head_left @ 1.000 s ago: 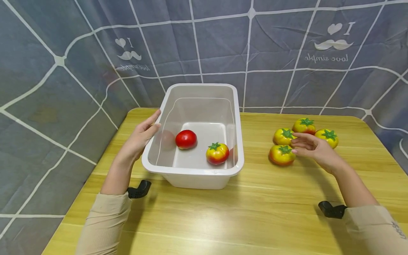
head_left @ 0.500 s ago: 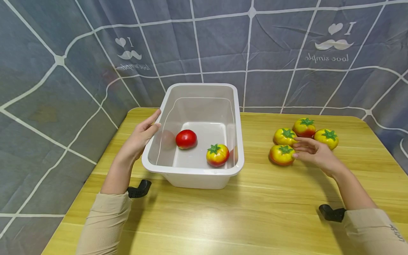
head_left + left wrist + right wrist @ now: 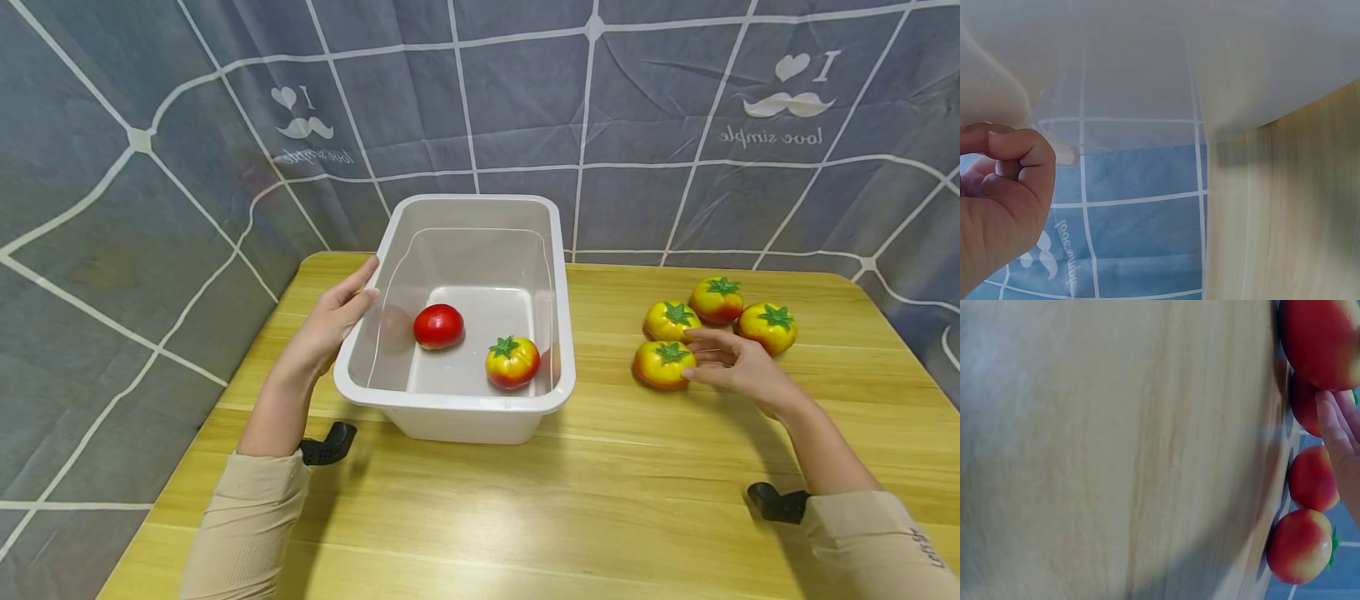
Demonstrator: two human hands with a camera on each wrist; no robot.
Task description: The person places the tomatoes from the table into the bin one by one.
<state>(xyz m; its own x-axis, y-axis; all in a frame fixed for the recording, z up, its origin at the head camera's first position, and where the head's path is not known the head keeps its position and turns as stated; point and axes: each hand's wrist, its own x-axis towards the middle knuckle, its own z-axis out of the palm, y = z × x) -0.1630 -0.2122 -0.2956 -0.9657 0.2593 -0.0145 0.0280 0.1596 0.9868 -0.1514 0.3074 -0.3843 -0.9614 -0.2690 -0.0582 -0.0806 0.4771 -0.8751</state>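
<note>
My left hand grips the left rim of a whitish plastic bin; its fingers are curled at the rim in the left wrist view. Inside the bin lie a plain red tomato and a yellow-red tomato with a green leafy top. On the right, my right hand has its fingertips at the side of the nearest yellow-red tomato. In the right wrist view its fingers extend toward that tomato.
Behind the nearest tomato sit a second tomato, a third at the back and another to the right. All rest on a wooden table. A grey-blue patterned curtain hangs along the table's back and left.
My right hand has shifted slightly toward the near side, its fingertips lower beside the nearest tomato. The left hand, bin and tomatoes have stayed in place.
</note>
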